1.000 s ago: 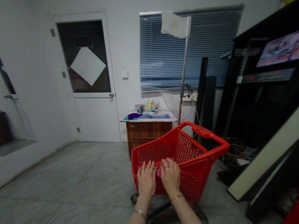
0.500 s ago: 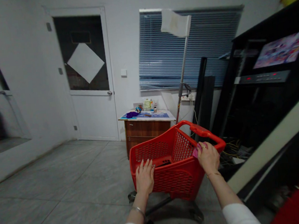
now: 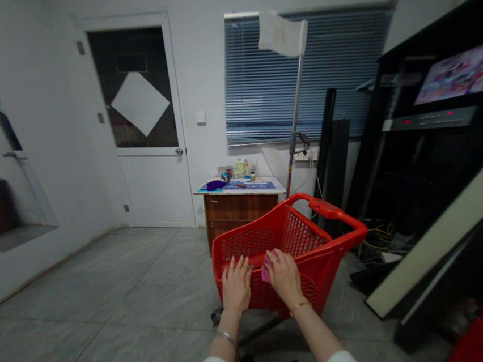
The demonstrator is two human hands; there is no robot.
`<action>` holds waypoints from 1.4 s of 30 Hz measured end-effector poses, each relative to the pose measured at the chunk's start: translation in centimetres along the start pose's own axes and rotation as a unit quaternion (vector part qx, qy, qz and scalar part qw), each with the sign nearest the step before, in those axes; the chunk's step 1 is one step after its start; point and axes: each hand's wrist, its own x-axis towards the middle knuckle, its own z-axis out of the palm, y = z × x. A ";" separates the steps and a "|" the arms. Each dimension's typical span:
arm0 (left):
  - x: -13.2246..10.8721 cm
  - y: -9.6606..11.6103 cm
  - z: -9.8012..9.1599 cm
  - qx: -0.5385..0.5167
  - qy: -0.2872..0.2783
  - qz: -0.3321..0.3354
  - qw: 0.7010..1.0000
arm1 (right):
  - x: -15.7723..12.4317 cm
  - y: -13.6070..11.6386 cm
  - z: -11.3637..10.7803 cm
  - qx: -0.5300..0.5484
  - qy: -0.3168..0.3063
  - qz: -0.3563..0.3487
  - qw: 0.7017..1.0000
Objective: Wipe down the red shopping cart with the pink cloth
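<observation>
A red plastic shopping cart [image 3: 319, 279] with lattice sides stands right in front of me. My left hand [image 3: 236, 287] rests on its near rim toward the left end, fingers stretched out and slightly apart. Just right of it, my right hand [image 3: 285, 276] presses a pink cloth [image 3: 266, 271] against the same rim, with its fingers closed on the cloth. Part of the cloth is hidden under the fingers. The cart's handle [image 3: 332, 209] rises at the right, touched by neither hand.
Behind the cart stands a wooden cabinet [image 3: 244, 206] with a purple cloth [image 3: 216, 184] and small bottles on top. A pole with a white flag [image 3: 282, 33] rises beside it. To the right are a black rack [image 3: 432, 168] and a leaning pale board [image 3: 439, 241]. A white door [image 3: 156, 186] is at the back left.
My right hand has slid left along the rim with the pink cloth, from near the handle to beside my left hand. The left hand keeps its place on the rim.
</observation>
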 end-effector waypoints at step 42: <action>0.1 -0.7 0.9 0.026 0.003 0.032 0.999 | -0.5 -2.2 0.6 -0.016 0.046 0.030 0.998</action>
